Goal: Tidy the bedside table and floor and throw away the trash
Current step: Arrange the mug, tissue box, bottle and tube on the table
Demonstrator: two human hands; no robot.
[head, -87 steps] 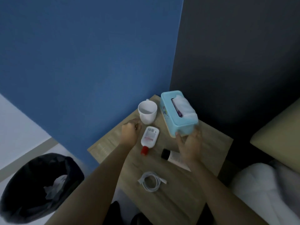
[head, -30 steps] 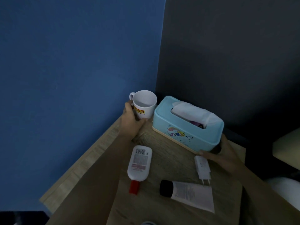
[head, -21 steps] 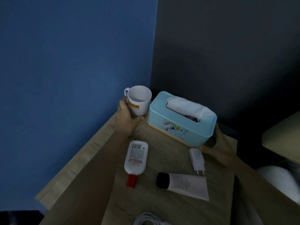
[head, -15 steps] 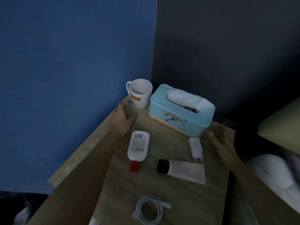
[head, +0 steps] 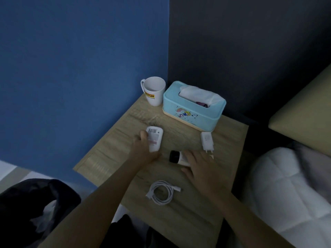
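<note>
Both hands have come off the white mug (head: 155,92) and pale blue plastic tissue box (head: 193,108) at 12 o'clock: left hand (head: 143,149) closes its grip round the white flat bottle with a barcode label (head: 154,139) mid wooden counter (head: 231,140); at its 3 o'clock, right hand (head: 200,165) lies, fingers spread, on the black-capped white tube (head: 174,156)

A blue wall (head: 80,68) meets a dark grey wall (head: 241,42) in the corner behind the wooden tabletop (head: 231,140); a white quilt (head: 286,185) lies right, in dim light
</note>
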